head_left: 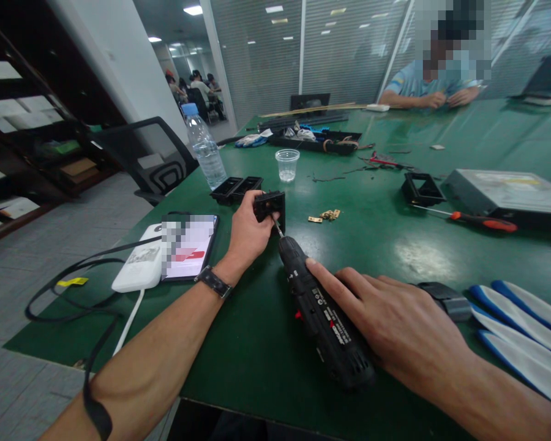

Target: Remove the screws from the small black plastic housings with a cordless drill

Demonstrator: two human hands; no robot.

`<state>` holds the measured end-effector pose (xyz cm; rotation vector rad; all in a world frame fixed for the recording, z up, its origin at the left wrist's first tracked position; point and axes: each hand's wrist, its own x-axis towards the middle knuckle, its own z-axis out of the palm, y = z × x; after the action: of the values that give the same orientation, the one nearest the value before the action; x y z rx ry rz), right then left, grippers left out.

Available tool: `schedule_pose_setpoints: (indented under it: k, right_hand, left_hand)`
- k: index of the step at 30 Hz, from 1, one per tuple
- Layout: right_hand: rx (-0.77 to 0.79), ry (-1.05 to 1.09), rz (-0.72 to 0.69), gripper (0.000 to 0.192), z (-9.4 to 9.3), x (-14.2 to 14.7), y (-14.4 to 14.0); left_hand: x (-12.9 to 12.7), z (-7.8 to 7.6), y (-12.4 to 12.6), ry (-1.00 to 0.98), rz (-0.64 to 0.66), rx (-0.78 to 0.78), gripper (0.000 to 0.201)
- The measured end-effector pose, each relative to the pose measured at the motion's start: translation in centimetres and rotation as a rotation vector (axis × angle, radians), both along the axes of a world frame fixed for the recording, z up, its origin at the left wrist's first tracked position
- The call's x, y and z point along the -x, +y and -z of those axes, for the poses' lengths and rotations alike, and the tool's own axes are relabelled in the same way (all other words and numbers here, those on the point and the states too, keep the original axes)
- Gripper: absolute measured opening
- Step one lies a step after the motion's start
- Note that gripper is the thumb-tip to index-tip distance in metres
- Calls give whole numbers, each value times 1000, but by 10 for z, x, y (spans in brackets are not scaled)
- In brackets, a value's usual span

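My left hand is closed around a small black plastic housing, held just above the green table. My right hand grips a black cordless screwdriver, its forefinger stretched along the body. The metal bit reaches up to the housing beside my left fingers; whether it sits on a screw is hidden. Just beyond the housing stand two similar black frames. A small heap of brass-coloured metal pieces lies to the right of them.
On the left are a white power bank, a phone and a looped black strap. A water bottle and plastic cup stand behind. Rightward lie an orange-handled screwdriver, a metal box and gloves. Another person sits opposite.
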<state>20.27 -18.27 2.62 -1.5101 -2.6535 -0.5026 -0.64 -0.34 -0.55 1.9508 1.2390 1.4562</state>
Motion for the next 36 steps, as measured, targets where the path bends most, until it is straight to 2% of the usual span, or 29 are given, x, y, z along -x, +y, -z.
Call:
schedule_pose_setpoints:
  k: [24,36]
  right_hand:
    - [9,8,-6,102,-1,0,-1]
    - [-5,5,-3,99,0,1,0]
  left_hand:
    - [1,3,3,-16,37,0,39]
    - [0,1,0,12,-4,-24,41]
